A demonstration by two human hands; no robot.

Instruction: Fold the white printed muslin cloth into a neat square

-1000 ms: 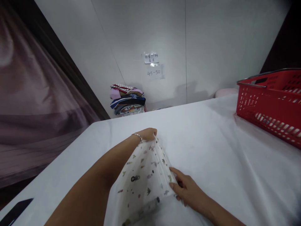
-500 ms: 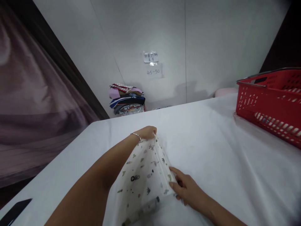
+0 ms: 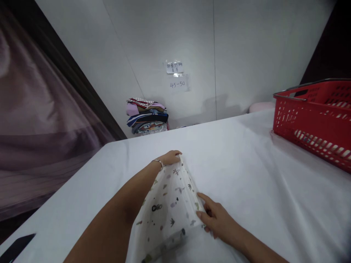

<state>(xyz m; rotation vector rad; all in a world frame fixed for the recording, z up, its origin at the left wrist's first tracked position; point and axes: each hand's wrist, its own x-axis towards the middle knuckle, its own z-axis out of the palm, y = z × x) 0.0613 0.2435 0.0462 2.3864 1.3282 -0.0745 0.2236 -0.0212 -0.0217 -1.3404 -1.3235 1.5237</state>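
A thin white cloth printed with small green, grey and dark motifs hangs between my hands over the white-covered table. My left hand, a silver bracelet at its wrist, is closed on the cloth's far corner. Nearer to me on the right, my right hand pinches the cloth's right edge between thumb and fingers. That edge runs fairly straight from one hand to the other. The lower part of the cloth is blurred and drops out of view at the bottom.
Folded clothes are stacked against the wall past the table's far edge. At the right stands a red plastic basket with a metal handle. A flat black object lies at the lower left. A pinkish curtain hangs on the left.
My left hand has come down slightly with the cloth's far corner, closer to the table. My right hand keeps its pinch almost in place. The view has shifted a little.
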